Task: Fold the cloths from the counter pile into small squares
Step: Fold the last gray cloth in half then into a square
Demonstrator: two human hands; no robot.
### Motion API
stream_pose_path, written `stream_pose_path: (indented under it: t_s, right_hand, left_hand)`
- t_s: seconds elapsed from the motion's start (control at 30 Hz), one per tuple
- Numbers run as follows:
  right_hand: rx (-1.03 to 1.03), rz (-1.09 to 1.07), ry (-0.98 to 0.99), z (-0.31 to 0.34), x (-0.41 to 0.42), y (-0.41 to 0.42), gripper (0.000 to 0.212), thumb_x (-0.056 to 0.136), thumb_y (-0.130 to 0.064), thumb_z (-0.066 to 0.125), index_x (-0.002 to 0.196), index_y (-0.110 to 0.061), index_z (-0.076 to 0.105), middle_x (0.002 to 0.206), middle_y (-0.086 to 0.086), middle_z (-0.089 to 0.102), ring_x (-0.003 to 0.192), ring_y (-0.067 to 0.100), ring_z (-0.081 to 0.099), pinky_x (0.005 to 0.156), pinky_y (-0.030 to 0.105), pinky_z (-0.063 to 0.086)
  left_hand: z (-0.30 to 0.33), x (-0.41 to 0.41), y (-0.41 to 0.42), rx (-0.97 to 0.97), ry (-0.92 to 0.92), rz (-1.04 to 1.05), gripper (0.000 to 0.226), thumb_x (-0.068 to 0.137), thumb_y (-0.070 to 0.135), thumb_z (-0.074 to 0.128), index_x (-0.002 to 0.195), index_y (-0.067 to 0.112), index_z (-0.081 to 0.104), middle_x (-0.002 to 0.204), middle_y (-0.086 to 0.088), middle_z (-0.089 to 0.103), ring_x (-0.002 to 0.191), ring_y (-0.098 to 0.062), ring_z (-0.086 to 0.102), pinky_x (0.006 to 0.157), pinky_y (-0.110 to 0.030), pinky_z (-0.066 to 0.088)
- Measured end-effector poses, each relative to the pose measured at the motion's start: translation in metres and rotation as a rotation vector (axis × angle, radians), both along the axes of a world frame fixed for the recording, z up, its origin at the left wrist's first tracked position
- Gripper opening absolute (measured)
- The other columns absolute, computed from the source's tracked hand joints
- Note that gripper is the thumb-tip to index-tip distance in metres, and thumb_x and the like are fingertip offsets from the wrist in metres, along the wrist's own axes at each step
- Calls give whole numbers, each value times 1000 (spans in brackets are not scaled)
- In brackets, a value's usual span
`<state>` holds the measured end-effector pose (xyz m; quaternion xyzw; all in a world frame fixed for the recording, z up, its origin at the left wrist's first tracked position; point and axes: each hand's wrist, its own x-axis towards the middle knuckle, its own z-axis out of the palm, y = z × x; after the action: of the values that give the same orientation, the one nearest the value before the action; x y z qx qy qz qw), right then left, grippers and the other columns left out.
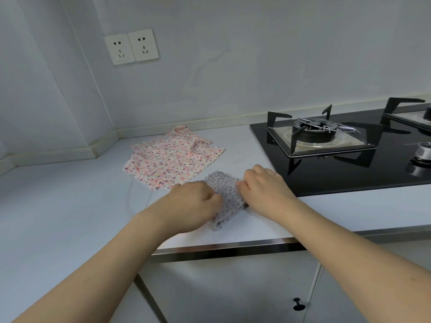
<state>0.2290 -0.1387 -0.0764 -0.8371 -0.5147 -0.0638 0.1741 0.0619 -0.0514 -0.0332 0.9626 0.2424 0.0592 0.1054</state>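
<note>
A small grey-purple dotted cloth (225,194), folded into a thick narrow pad, lies on the white counter (70,206) near its front edge. My left hand (193,203) covers the cloth's left side with curled fingers gripping it. My right hand (263,187) holds its right edge, fingertips pinching the fabric. Behind them lies a pile of pink flowered cloths (170,159), spread flat and overlapping, one with a wrinkled ridge near the back.
A black glass gas hob (349,164) with metal pan supports (324,134) sits right of the cloths. Two wall sockets (131,46) are on the back wall. The counter turns a corner at left. A steel strip edges the counter front above cabinet doors (233,287).
</note>
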Motion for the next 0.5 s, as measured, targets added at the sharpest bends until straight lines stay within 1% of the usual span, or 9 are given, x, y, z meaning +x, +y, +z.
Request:
stream_pose_path:
  t_s: [0.03,0.07,0.1,0.17,0.2,0.27,0.33,0.43,0.5]
  right_hand:
    - [73,7,-24,-1,-1,0,29,101,-37,32,103,-15,51,106,1,48,100,22,45,85,37,36]
    - [156,32,-62,-3,-2,-1,26,100,-37,36,105,-16,51,107,0,48,99,22,45,84,37,37]
    - [225,79,-96,-3,-3,-2,24,99,-35,40,108,-17,52,109,0,48,98,21,46,83,36,38]
    - [255,217,-118,-3,-5,-5,20,98,-32,45,110,-19,54,110,-3,50,99,19,47,86,35,39]
    - [215,275,-103,-2,-5,-6,18,98,-33,45,108,-22,55,109,-6,50,99,16,46,89,35,39]
    - [90,312,-54,-1,-5,-6,20,96,-44,44,103,-28,53,107,-11,49,102,12,43,94,34,37]
    - [0,292,-19,0,-2,-3,33,89,-63,41,103,-33,48,108,-14,45,105,9,39,94,33,33]
    - [-87,266,8,1,0,-1,59,67,-88,33,101,-41,40,107,-16,37,105,9,32,95,34,29]
    - [-136,276,33,3,1,-1,70,54,-95,29,101,-43,37,107,-17,34,107,9,30,96,34,28]
  left_hand:
    - [-7,-1,5,8,-100,24,36,95,31,38,84,4,58,91,-8,55,86,-28,53,81,-36,40]
    - [-15,0,9,63,-176,40,26,96,26,42,84,7,56,92,-5,53,87,-27,52,83,-38,42]
    - [-21,1,12,114,-194,57,18,96,25,44,87,14,54,95,-2,51,90,-25,50,84,-38,41]
    - [-26,2,16,140,-108,96,9,95,33,47,94,24,50,102,3,47,99,-22,45,85,-33,35]
    - [-23,1,19,121,-31,118,12,94,39,48,96,28,48,104,5,45,103,-21,43,86,-33,32]
    - [-14,-1,24,94,114,150,27,88,55,50,104,32,47,109,7,41,110,-19,39,94,-35,29]
    - [-5,-5,28,82,233,161,48,81,67,50,116,33,46,117,7,39,116,-19,35,100,-37,27]
    - [3,-7,28,30,332,182,74,72,77,54,128,31,41,128,6,35,121,-20,32,100,-37,27]
    - [6,-5,29,-14,366,198,85,67,80,58,133,31,38,133,5,32,124,-20,29,101,-37,28]
